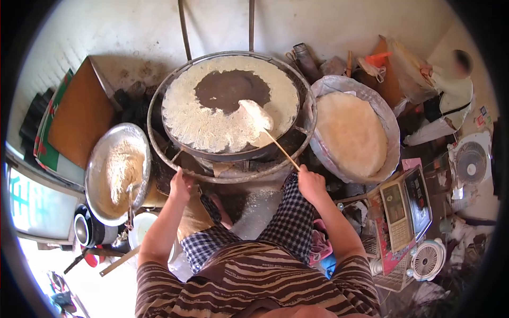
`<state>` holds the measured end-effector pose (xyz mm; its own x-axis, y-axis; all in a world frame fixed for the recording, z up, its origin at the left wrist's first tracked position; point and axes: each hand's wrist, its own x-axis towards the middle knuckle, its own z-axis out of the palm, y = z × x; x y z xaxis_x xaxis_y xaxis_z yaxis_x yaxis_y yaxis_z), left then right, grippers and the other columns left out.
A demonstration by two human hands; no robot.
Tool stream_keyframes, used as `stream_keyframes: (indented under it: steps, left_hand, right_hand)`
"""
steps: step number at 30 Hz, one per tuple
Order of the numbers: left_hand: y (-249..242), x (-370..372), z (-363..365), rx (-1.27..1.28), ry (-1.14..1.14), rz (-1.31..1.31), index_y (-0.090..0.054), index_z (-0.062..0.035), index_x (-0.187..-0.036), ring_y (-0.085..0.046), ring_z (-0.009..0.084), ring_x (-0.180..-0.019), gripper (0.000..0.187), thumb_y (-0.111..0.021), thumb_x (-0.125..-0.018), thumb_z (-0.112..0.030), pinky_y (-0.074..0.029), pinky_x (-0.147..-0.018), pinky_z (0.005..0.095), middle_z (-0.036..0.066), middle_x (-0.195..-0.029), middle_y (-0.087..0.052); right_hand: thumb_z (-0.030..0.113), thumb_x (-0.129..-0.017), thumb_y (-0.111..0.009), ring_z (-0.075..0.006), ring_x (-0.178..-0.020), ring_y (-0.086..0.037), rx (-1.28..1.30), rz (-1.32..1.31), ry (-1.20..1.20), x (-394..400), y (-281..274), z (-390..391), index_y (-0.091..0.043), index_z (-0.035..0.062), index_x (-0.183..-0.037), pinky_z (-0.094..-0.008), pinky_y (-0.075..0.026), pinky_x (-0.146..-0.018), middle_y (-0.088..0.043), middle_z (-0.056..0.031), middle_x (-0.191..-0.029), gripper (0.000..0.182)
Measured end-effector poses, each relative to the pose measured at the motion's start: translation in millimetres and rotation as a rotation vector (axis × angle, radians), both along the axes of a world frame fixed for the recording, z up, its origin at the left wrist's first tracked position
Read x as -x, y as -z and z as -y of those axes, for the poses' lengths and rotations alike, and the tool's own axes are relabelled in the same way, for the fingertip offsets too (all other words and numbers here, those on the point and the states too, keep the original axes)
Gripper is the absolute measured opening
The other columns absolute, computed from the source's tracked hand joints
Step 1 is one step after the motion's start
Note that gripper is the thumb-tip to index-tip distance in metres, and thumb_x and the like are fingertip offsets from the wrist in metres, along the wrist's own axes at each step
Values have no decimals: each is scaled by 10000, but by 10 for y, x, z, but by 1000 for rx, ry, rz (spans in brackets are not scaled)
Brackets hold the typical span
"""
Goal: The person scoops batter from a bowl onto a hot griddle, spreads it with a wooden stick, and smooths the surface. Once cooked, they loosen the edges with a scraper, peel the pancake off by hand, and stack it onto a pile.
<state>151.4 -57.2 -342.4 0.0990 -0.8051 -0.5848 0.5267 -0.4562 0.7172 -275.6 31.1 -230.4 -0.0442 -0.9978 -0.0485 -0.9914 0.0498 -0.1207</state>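
My right hand (311, 184) is closed around the thin wooden handle of a batter spreader (279, 144). Its broad head is coated in pale batter and rests on the right part of a round griddle (233, 91). A wide, uneven ring of batter (199, 127) covers the griddle, leaving a dark bare patch in the middle. My left hand (182, 186) is closed at the front left of the metal ring (159, 152) around the griddle, its fingertips on the rim. What lies under those fingers is partly hidden.
At left, a metal basin (94, 177) holds batter and a ladle (130, 204). On the right stands a lined round basket (391, 138) with a stack of flat pancakes (351, 135). Beyond it are a scale (396, 217), a small fan (427, 259) and another person (456, 93).
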Motion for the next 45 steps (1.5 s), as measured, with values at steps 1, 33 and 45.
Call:
stream_keyframes:
  steps: [1,33,45]
  left_hand:
    - [48,-12,28,-4,-32,66,-533,-141,-974,-551,127,-596,284,-489,-929,-418,-361,-459,244,35,-815,-643]
    - [217,170,-183,65,-100,90,-495,-92,-1002,-627,195,-763,248,-455,-963,-333,-423,-536,260,41,-806,-565]
    - [296,-354,386,56,-274,146,-480,-110,-1015,-578,182,-569,324,-491,-929,-423,-334,-378,217,72,-829,-609]
  right_hand:
    - [165,-877,-457,-374,-659,-643,-3,58,19,-91,76,57,-483,19,-925,-473,-505,-603,-629,-230,-704,157]
    - [112,-848,-463,-326,-617,-650,92,82,-229,-431,342,211,-438,19,-938,-431,-501,-522,-630,-166,-665,131]
    - [107,-863,-432,-365,-638,-645,48,169,-109,-593,358,391,-459,5,-940,-461,-502,-561,-639,-196,-708,131]
